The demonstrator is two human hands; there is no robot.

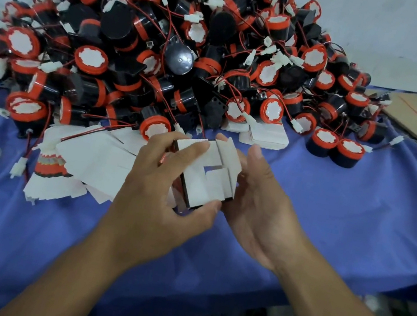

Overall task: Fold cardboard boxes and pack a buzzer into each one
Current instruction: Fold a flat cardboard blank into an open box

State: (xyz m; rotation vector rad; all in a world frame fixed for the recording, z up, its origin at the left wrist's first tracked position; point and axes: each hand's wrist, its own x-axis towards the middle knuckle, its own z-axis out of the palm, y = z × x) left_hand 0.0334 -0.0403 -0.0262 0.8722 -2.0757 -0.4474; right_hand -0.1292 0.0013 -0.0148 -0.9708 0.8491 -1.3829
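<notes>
I work from a single view, the head camera, worn on the person's head. It looks forward and down along both forearms. It sits close over the work: the left hand (162, 191) and right hand (262, 209) meet around the white box (205, 185) just below the middle of the frame and take up much of it. The lens is wide, so the blue table cover (359, 212) bows towards the edges. Farther off, the pile of buzzers (165, 47) fills the upper half against a pale wall (392, 23). The cover's near edge crosses the bottom of the frame, and there I see down past the table.
</notes>
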